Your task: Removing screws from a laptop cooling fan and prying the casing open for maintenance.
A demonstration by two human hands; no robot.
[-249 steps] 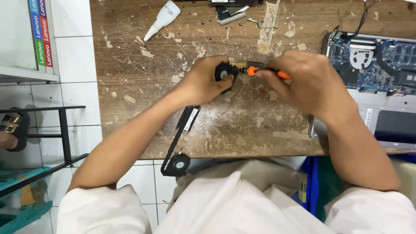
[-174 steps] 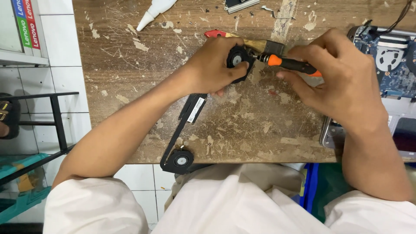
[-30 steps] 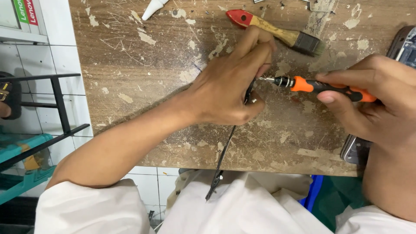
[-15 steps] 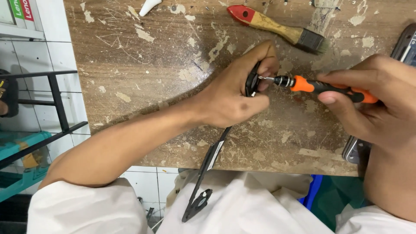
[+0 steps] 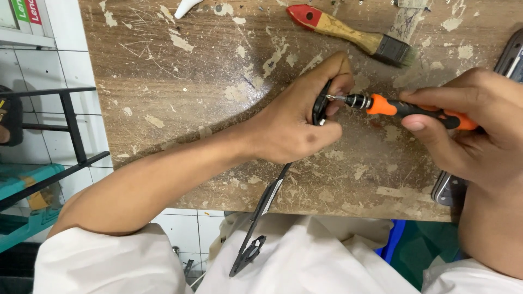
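My left hand (image 5: 297, 117) grips a black fan-and-bar assembly (image 5: 267, 201) on edge above the worn wooden table (image 5: 180, 92). Its round fan end (image 5: 319, 106) sits between my fingers, and the long thin bar hangs down past the table's front edge to a second round end (image 5: 249, 253) over my lap. My right hand (image 5: 474, 128) holds an orange-and-black screwdriver (image 5: 406, 107) level, with its metal tip touching the fan end at my left fingertips.
A paintbrush (image 5: 351, 32) with a red-tipped wooden handle lies at the back of the table. An opened grey device (image 5: 509, 57) edges in at the right. A black metal rack (image 5: 60, 141) and tiled floor are at the left.
The view has shifted slightly. The bar now hangs lower over my lap, and the screwdriver tip stays at the fan end in my left hand.
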